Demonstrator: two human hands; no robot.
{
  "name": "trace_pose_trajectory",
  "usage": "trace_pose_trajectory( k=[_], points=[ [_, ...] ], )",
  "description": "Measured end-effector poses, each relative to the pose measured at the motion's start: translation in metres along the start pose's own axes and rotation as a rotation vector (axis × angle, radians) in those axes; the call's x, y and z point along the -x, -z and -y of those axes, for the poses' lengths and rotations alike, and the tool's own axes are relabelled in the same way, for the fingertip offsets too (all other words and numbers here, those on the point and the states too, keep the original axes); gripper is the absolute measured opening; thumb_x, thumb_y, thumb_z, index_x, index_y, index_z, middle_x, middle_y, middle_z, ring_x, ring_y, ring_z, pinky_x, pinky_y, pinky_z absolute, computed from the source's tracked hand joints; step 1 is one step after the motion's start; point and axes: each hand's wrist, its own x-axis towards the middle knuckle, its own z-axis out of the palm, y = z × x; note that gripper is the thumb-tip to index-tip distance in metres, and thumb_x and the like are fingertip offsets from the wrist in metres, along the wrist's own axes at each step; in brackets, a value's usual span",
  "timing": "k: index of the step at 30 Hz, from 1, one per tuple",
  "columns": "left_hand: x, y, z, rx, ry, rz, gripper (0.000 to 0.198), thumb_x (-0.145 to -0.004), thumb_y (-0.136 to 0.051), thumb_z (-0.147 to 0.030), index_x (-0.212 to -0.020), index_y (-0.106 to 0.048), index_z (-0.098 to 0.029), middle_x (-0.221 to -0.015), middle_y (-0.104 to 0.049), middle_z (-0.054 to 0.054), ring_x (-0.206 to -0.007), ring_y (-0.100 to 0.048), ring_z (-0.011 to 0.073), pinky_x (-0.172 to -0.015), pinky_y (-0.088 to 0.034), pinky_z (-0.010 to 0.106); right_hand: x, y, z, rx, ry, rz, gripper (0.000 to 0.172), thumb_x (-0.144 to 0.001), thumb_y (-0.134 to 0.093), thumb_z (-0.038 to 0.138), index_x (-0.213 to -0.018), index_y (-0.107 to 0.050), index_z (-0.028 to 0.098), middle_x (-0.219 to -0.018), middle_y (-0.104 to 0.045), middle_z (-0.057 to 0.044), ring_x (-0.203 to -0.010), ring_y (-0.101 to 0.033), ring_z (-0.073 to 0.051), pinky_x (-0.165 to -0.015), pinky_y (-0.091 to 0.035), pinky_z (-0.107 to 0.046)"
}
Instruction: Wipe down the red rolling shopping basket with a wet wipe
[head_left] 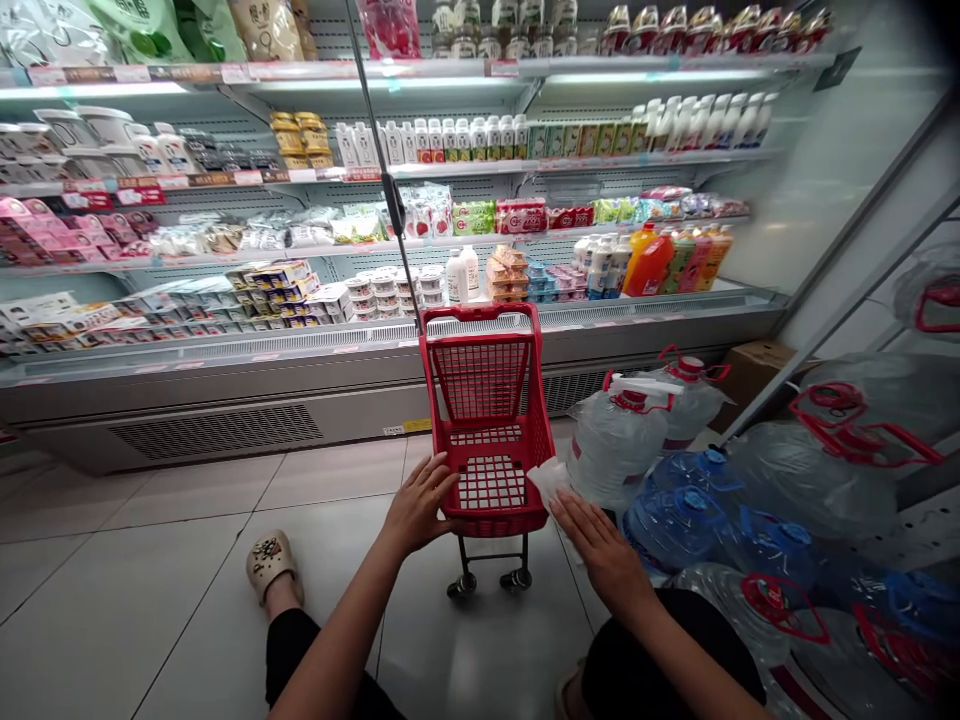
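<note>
A small red wheeled shopping cart (487, 415) stands on the tiled floor in front of me, its basket empty. My left hand (421, 503) grips the cart's near left rim, fingers curled over the edge. My right hand (596, 540) lies flat, fingers stretched out, pressing a white cloth or tissue (550, 480) against the cart's right side. I sit or crouch low, with my left foot in a beige clog (270, 562) on the floor.
A refrigerated display case (225, 400) full of dairy, drinks and packaged food runs along the back. Several large water jugs (675, 500) with red handles are piled at the right. A cardboard box (754, 365) sits behind them.
</note>
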Motion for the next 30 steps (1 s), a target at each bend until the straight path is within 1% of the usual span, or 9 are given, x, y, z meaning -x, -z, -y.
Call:
trace_pose_trajectory(
  k=[5, 8, 11, 13, 15, 18, 21, 25, 30],
  points=[
    [0.000, -0.017, -0.012, -0.041, 0.039, -0.021, 0.070, -0.083, -0.077, -0.057, -0.141, -0.058, -0.022, -0.144, -0.062, 0.013, -0.152, -0.038, 0.0338, -0.127, -0.029, 0.052, -0.021, -0.009, 0.044, -0.026, -0.030, 0.040, 0.097, -0.078, -0.031, -0.010, -0.168, -0.010, 0.022, -0.170, -0.028, -0.004, -0.158, -0.025, -0.022, -0.124, -0.036, -0.047],
    [-0.004, -0.025, -0.034, -0.049, 0.120, -0.048, 0.069, -0.085, -0.075, -0.058, -0.142, -0.057, -0.023, -0.140, -0.064, 0.014, -0.150, -0.041, 0.0348, -0.124, -0.029, 0.053, -0.037, -0.016, 0.074, -0.080, 0.036, 0.031, 0.093, -0.081, -0.034, -0.007, -0.167, -0.010, 0.020, -0.170, -0.029, -0.005, -0.158, -0.025, -0.022, -0.123, -0.038, -0.046],
    [-0.010, -0.032, -0.061, -0.025, 0.202, -0.097, 0.067, -0.087, -0.073, -0.051, -0.145, -0.055, -0.023, -0.136, -0.066, 0.014, -0.147, -0.044, 0.0348, -0.122, -0.028, 0.052, -0.042, -0.018, 0.086, -0.116, 0.090, 0.029, 0.092, -0.082, -0.037, -0.004, -0.167, -0.011, 0.019, -0.169, -0.030, -0.006, -0.157, -0.026, -0.022, -0.123, -0.039, -0.045],
    [-0.014, -0.033, -0.071, 0.005, 0.193, -0.111, 0.070, -0.087, -0.072, -0.051, -0.148, -0.052, -0.022, -0.135, -0.066, 0.014, -0.145, -0.046, 0.0345, -0.123, -0.027, 0.051, -0.038, -0.015, 0.077, -0.113, 0.110, 0.044, 0.093, -0.081, -0.038, -0.003, -0.167, -0.013, 0.019, -0.170, -0.030, -0.006, -0.157, -0.028, -0.023, -0.124, -0.037, -0.046],
    [-0.019, -0.029, -0.069, 0.042, 0.101, -0.083, 0.079, -0.086, -0.071, -0.058, -0.152, -0.047, -0.023, -0.140, -0.064, 0.013, -0.143, -0.047, 0.0329, -0.125, -0.025, 0.050, -0.031, -0.010, 0.054, -0.100, 0.102, 0.058, 0.096, -0.078, -0.040, -0.003, -0.167, -0.014, 0.020, -0.169, -0.031, -0.006, -0.156, -0.030, -0.023, -0.125, -0.034, -0.047],
    [-0.033, -0.013, -0.044, 0.037, -0.049, -0.023, 0.090, -0.083, -0.073, -0.065, -0.158, -0.040, -0.027, -0.158, -0.050, 0.010, -0.149, -0.040, 0.0311, -0.128, -0.021, 0.049, -0.023, -0.005, 0.008, -0.104, 0.028, 0.061, 0.104, -0.071, -0.039, -0.005, -0.168, -0.015, 0.025, -0.167, -0.037, -0.004, -0.153, -0.036, -0.021, -0.127, -0.030, -0.049],
    [-0.054, 0.001, -0.016, -0.054, 0.003, -0.022, 0.090, -0.081, -0.078, -0.059, -0.157, -0.042, -0.028, -0.167, -0.036, 0.009, -0.158, -0.022, 0.0359, -0.130, -0.015, 0.057, -0.025, -0.007, -0.022, -0.138, -0.059, 0.032, 0.102, -0.072, -0.039, -0.004, -0.167, -0.017, 0.027, -0.164, -0.044, -0.003, -0.151, -0.040, -0.021, -0.126, -0.032, -0.049],
    [-0.076, -0.005, -0.010, -0.098, 0.068, 0.003, 0.082, -0.083, -0.077, -0.053, -0.154, -0.047, -0.026, -0.154, -0.050, 0.012, -0.153, -0.029, 0.0381, -0.129, -0.016, 0.059, -0.029, -0.013, -0.014, -0.166, -0.122, -0.013, 0.098, -0.077, -0.037, -0.001, -0.168, -0.011, 0.025, -0.166, -0.038, -0.004, -0.154, -0.035, -0.022, -0.124, -0.037, -0.049],
    [-0.078, -0.028, -0.039, -0.144, 0.155, -0.047, 0.082, -0.077, -0.078, -0.046, -0.151, -0.050, -0.024, -0.143, -0.055, 0.014, -0.145, -0.036, 0.0427, -0.128, -0.014, 0.063, -0.034, -0.013, 0.023, -0.141, -0.142, -0.032, 0.095, -0.081, -0.033, -0.001, -0.168, -0.002, 0.018, -0.170, -0.031, -0.008, -0.156, -0.030, -0.025, -0.125, -0.036, -0.051]
  ],
)
